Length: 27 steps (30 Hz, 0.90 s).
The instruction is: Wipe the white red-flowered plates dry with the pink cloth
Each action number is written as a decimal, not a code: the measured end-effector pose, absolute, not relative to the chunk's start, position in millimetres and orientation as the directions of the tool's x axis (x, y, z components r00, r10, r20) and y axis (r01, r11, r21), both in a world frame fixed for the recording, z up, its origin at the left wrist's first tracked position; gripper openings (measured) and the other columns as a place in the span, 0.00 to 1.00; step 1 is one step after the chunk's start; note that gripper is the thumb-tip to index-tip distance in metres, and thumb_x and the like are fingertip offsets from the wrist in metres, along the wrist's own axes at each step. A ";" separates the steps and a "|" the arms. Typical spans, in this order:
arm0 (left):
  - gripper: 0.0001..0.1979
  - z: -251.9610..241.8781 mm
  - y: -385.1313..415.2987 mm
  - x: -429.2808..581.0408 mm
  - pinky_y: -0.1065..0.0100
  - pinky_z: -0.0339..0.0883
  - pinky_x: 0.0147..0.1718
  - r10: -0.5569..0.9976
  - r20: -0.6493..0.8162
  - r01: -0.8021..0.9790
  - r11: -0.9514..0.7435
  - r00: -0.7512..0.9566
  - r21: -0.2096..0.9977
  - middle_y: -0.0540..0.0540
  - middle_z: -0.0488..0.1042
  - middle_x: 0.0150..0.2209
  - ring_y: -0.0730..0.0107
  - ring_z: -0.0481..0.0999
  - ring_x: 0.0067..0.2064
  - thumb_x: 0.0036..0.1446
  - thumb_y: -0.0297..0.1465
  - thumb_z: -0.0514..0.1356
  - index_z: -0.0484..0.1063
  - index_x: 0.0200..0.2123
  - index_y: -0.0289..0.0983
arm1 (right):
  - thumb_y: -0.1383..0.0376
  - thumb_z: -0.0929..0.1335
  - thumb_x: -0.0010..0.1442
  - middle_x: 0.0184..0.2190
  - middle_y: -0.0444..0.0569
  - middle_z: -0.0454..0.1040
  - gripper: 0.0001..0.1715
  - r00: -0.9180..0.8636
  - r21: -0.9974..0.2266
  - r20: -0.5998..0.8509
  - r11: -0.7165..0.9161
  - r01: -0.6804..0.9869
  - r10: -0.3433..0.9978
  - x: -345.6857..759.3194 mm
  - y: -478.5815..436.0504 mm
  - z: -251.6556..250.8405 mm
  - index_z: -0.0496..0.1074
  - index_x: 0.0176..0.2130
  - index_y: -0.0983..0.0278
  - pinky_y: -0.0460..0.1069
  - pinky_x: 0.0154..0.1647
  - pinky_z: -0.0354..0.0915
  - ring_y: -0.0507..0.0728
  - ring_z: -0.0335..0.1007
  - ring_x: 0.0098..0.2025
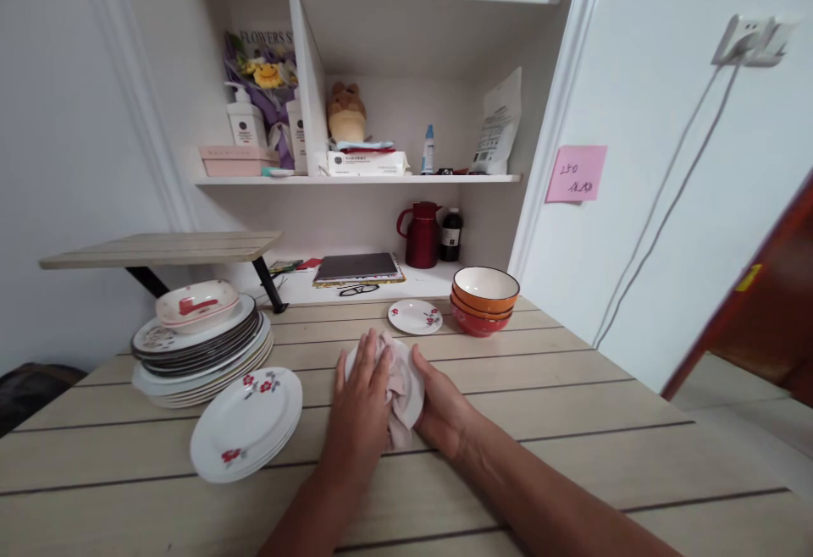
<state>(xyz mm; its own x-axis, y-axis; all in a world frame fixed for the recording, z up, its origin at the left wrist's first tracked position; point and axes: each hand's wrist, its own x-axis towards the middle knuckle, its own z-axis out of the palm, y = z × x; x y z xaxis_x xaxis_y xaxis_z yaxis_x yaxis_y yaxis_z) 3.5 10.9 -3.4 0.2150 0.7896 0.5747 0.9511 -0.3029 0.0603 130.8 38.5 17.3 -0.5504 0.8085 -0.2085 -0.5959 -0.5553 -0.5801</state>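
In the head view, my right hand (445, 405) grips a small white plate (414, 381) by its right edge, with the thumb on the rim and the fingers underneath. My left hand (363, 383) presses a crumpled pale pink cloth (398, 383) onto the plate's face, covering much of it. Beyond them lies a small white plate with red flowers (414, 317). Stacked orange and red bowls (484, 303) stand to its right. Left of my hands is a short stack of white flowered plates (247, 426).
A tall stack of plates (203, 371) topped by a pinkish dish (196, 305) stands at the left, near a raised wooden stand (165, 248). At the back are a laptop (356, 266), glasses (359, 290), a red jug (423, 235) and a dark bottle (451, 237).
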 end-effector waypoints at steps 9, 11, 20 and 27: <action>0.34 9.8 2.3 9.8 0.48 0.48 0.65 0.780 0.325 0.813 -0.580 0.535 0.053 0.43 0.55 0.67 0.64 0.54 0.67 0.52 0.18 0.51 0.56 0.64 0.39 | 0.46 0.55 0.66 0.43 0.60 0.78 0.38 -0.614 -0.459 -0.222 -0.637 -0.620 0.757 146.7 53.3 21.3 0.69 0.52 0.75 0.53 0.57 0.62 0.60 0.75 0.47; 0.33 10.9 0.7 7.4 0.47 0.49 0.65 0.801 0.328 0.838 -0.544 0.501 0.049 0.45 0.56 0.67 0.65 0.56 0.67 0.54 0.18 0.50 0.57 0.63 0.41 | 0.46 0.54 0.66 0.45 0.61 0.78 0.39 -0.595 -0.471 -0.197 -0.608 -0.639 0.779 154.4 59.3 22.0 0.67 0.54 0.75 0.54 0.58 0.61 0.60 0.74 0.49; 0.29 7.7 9.8 -13.8 0.47 0.50 0.64 0.824 0.539 0.951 -0.282 0.172 0.128 0.40 0.56 0.66 0.60 0.55 0.67 0.59 0.20 0.48 0.55 0.64 0.37 | 0.48 0.60 0.65 0.45 0.55 0.79 0.32 -0.556 -0.559 -0.221 -0.571 -0.601 0.801 141.9 42.5 21.3 0.68 0.55 0.69 0.55 0.55 0.64 0.59 0.75 0.46; 0.36 9.1 2.3 7.1 0.52 0.48 0.65 0.777 0.443 0.802 -0.567 0.446 0.187 0.41 0.50 0.69 0.63 0.48 0.69 0.53 0.20 0.51 0.50 0.66 0.36 | 0.47 0.62 0.63 0.37 0.54 0.80 0.30 -0.563 -0.516 -0.267 -0.609 -0.602 0.782 132.0 38.2 18.4 0.72 0.48 0.70 0.53 0.52 0.66 0.58 0.77 0.41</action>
<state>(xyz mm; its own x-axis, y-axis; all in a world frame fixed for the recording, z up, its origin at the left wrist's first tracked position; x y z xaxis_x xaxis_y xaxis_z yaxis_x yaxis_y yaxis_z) 7.1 2.3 9.1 0.4460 0.7774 0.4435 0.8025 -0.5668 0.1866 132.0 38.2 18.4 -0.5630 0.7823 -0.2666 -0.6022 -0.6092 -0.5160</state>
